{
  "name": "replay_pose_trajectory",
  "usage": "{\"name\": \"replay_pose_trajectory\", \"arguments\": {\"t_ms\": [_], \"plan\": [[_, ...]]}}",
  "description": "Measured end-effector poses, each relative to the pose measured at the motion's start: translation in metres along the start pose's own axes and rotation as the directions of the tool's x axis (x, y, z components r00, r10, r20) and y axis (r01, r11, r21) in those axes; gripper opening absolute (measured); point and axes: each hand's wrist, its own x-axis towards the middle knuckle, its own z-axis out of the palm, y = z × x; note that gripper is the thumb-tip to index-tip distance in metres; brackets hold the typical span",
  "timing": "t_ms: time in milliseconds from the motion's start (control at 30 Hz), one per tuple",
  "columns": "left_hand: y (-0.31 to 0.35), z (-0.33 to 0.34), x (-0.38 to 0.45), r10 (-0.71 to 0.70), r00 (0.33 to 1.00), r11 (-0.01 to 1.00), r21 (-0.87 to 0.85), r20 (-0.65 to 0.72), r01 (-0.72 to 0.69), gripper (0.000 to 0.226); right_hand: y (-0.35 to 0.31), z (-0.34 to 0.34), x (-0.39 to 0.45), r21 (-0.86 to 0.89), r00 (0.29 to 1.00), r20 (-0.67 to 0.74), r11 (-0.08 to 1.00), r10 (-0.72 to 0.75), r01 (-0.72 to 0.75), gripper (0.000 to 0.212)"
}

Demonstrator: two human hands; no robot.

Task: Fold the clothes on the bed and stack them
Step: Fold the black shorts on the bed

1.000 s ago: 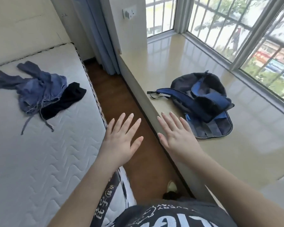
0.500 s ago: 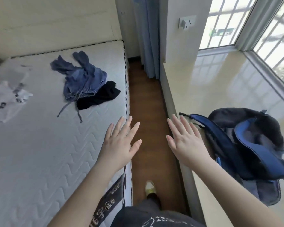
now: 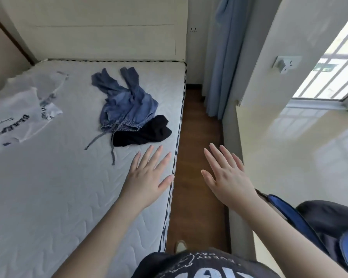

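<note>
We held left hand (image 3: pixel 147 177) and right hand (image 3: pixel 227 177) flat, empty, near the crumpled blue denim drawstring shorts (image 3: pixel 127 109); best grabbed by the waistband first.

Bright daylight floods in from the window (image 3: pixel 333 63) at 2 o'clock, glaring off the ledge (image 3: pixel 301 149); wide-angle edges bend.

Bare mattress (image 3: pixel 48 197) lies open ahead of the jeans (image 3: pixel 129 105) and black garment (image 3: pixel 143 131); backpack (image 3: pixel 319 223) crowds the right ledge.
</note>
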Motion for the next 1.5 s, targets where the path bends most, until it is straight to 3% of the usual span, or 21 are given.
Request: {"name": "replay_pose_trajectory", "arguments": {"t_ms": [467,767,1033,1267,1500], "plan": [[-0.037,0.036,0.143,-0.193,0.981,0.981,-0.002,-0.002,0.193,0.062,0.057,0.026,0.194,-0.004,0.979,0.07,0.981,-0.192,0.193,0.062],[-0.044,0.044,0.221,-0.398,0.917,0.917,-0.021,-0.012,0.398,0.067,0.09,0.023,0.32,-0.011,0.928,0.131,0.936,-0.348,0.352,0.062],[-0.083,0.068,0.233,-0.514,0.858,0.857,-0.024,0.005,0.514,0.066,0.051,0.053,0.39,0.036,0.855,0.203,0.876,-0.477,0.48,0.063],[-0.147,0.119,0.242,-0.579,0.799,0.806,-0.034,0.16,0.591,0.066,0.014,0.088,0.452,-0.017,0.799,0.307,0.837,-0.517,0.547,0.062],[-0.199,0.146,0.27,-0.51,0.832,0.843,-0.066,0.217,0.534,0.066,-0.004,0.12,0.498,-0.048,0.795,0.416,0.863,-0.441,0.503,0.064]]}}
